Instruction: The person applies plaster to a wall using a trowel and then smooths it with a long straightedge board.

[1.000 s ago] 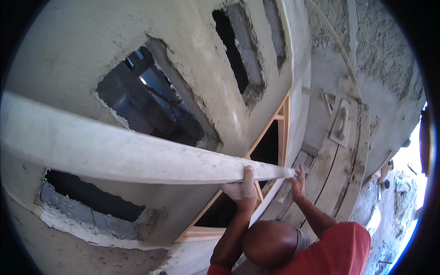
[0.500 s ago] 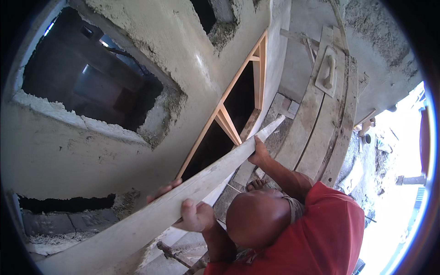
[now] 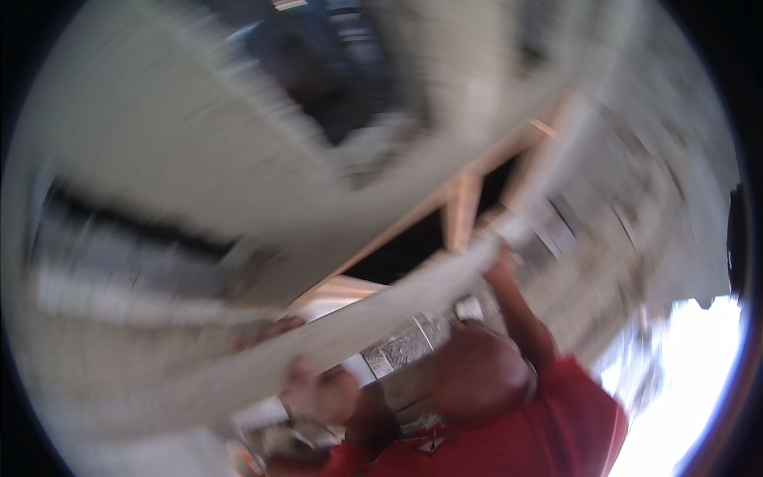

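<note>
A long pale board (image 3: 381, 306) slants across the picture from lower left toward the upper right, strongly smeared by motion. A co-worker in a red shirt (image 3: 509, 429) bends beside its near side. One of the co-worker's hands is on the board's right part, the other at its near edge, left of the head. Blurred fingers (image 3: 274, 328) show at the board's far edge; their arm is hidden, and I cannot tell whether they are my left hand. My right hand is not in view.
Beyond the board, a wooden frame (image 3: 461, 211) lines a dark opening in the plastered wall (image 3: 159, 135). A rough-edged opening (image 3: 318, 71) lies higher up, with a dark slot (image 3: 135, 219) at the left. Blurred planks and bright outdoor light lie to the right.
The view has swung, so the wall openings sit farther right and the picture has blurred. The board lies at a flatter slant. The co-worker's hands are still at it.
</note>
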A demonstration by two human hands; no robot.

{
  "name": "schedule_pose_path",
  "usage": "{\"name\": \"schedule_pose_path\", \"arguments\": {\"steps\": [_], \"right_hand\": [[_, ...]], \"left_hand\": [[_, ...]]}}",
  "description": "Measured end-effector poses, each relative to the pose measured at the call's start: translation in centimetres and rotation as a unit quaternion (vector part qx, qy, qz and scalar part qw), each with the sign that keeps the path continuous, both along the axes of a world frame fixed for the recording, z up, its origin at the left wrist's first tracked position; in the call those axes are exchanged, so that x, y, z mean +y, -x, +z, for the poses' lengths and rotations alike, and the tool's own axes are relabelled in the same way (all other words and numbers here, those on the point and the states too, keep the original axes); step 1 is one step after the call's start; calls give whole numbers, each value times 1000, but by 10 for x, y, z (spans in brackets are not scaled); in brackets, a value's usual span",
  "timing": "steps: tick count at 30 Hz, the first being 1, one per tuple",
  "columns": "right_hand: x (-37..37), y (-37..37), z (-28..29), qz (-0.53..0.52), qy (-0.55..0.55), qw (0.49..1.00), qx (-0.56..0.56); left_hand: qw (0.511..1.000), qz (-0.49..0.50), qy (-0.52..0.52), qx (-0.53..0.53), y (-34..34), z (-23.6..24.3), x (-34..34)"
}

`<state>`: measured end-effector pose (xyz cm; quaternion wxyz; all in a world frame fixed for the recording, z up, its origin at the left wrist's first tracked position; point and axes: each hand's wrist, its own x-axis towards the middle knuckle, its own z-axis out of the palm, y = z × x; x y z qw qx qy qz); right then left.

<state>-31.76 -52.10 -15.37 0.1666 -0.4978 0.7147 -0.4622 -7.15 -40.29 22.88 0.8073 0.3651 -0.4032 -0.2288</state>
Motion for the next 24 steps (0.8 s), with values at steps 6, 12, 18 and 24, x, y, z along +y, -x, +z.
{"name": "schedule_pose_path", "arguments": {"steps": [6, 12, 18, 24], "right_hand": [[18, 105, -23, 37, 48, 961, -271], [21, 110, 27, -53, 1, 797, -601], [47, 126, 36, -87, 96, 628, -767], [30, 73, 90, -125, 195, 433, -871]], "left_hand": [[976, -103, -54, 185, 5, -25, -4], [974, -94, -35, 204, -37, 20, 22], [993, -16, -8, 116, -93, 101, 2], [979, 109, 45, -167, -337, 197, 14]]}}
